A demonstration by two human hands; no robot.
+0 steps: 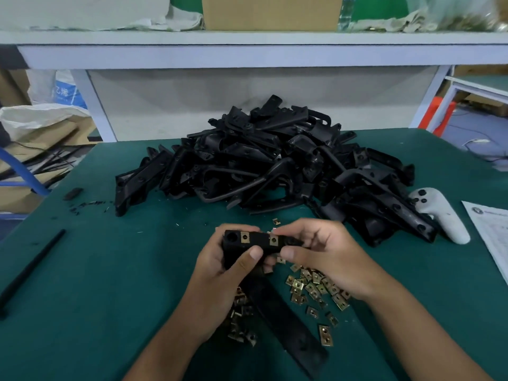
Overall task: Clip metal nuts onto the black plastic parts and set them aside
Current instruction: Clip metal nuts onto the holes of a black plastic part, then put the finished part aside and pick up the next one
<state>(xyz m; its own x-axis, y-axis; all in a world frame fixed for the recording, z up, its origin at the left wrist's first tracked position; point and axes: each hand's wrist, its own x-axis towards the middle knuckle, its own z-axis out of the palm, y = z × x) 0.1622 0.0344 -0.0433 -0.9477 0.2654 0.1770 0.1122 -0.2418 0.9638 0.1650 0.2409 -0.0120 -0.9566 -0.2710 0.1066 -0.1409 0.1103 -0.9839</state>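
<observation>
Green matting covers the surface [82,284] where the left hand [220,273] grips a black plastic part [255,244], its long arm running back toward the person. Two metal nuts [273,240] sit clipped on its upper bar, where the right hand [327,254] pinches the end. Loose nuts [310,287] lie directly beneath; the pile of parts [275,160] lies beyond.
</observation>
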